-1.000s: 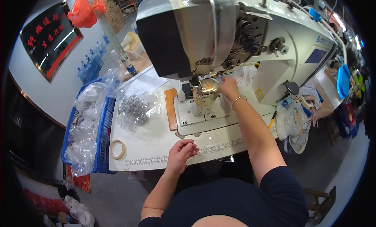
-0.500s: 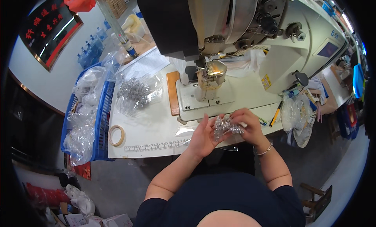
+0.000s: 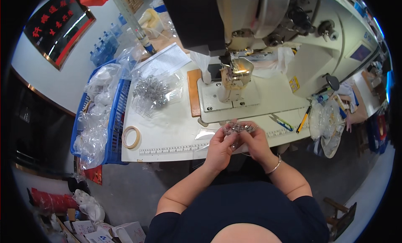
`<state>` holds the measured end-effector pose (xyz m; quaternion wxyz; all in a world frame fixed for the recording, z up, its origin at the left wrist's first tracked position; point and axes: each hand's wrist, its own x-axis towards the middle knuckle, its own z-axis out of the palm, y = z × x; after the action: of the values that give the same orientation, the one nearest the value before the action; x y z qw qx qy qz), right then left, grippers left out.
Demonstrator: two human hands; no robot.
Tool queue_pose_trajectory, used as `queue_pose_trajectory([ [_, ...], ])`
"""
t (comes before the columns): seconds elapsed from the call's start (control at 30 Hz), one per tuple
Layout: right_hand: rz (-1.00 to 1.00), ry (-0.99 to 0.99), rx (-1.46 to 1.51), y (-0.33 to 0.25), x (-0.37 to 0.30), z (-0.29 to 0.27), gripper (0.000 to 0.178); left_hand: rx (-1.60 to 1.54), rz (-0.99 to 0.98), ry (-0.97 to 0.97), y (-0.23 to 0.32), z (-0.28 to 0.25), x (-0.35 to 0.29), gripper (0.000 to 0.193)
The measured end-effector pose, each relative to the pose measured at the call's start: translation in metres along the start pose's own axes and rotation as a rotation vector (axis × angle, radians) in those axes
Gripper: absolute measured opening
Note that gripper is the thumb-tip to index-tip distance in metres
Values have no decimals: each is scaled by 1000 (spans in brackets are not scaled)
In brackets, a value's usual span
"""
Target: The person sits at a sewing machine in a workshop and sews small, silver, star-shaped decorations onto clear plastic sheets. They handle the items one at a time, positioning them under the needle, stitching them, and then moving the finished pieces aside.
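Note:
Between my two hands, just above the table's front edge, is a small silvery, glittering bundle (image 3: 239, 127); its exact kind is unclear. My left hand (image 3: 220, 151) grips its left side, thumb pressed in and fingers curled. On the other side my right hand (image 3: 256, 144) pinches it, thumb against fingers. Fingers partly cover the bundle. Beyond my hands stands a sewing machine (image 3: 237, 86) with a metal plate at its base. A heap of similar silvery pieces (image 3: 150, 91) lies on clear plastic to the left. A clear plastic piece (image 3: 205, 134) rests beside my left hand.
A tape roll (image 3: 125, 137) and a ruler strip (image 3: 171, 151) lie along the table's front. Thread snips (image 3: 281, 122) and a yellow-orange pen-like tool (image 3: 303, 120) are at right. A blue basket (image 3: 118, 130) of plastic bags stands left; plastic bags (image 3: 322, 121) hang at the right edge.
My hands have drawn together around the silvery bundle, and my left hand's spread fingers have curled in. The snips now show more fully. The whole view has shifted slightly.

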<state>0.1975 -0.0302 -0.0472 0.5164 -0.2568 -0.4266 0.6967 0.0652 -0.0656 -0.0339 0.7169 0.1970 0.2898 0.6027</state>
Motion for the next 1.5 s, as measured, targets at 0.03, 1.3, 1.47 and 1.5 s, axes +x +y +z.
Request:
queue_pose_trajectory([
  [0.03, -1, 60, -110, -4, 4, -7, 29, 18, 9, -36, 3, 5, 0, 44],
  [1.3, 119, 235, -9, -62, 0, -74, 18, 1721, 752, -11, 4, -40, 18, 25],
  [1.47, 134, 250, -14, -54, -1, -75, 18, 1739, 783, 11, 2, -41, 19, 24],
  [1.5, 138, 259, -13, -53, -1, -75, 17, 1719, 781, 3, 1, -43, 20, 23],
])
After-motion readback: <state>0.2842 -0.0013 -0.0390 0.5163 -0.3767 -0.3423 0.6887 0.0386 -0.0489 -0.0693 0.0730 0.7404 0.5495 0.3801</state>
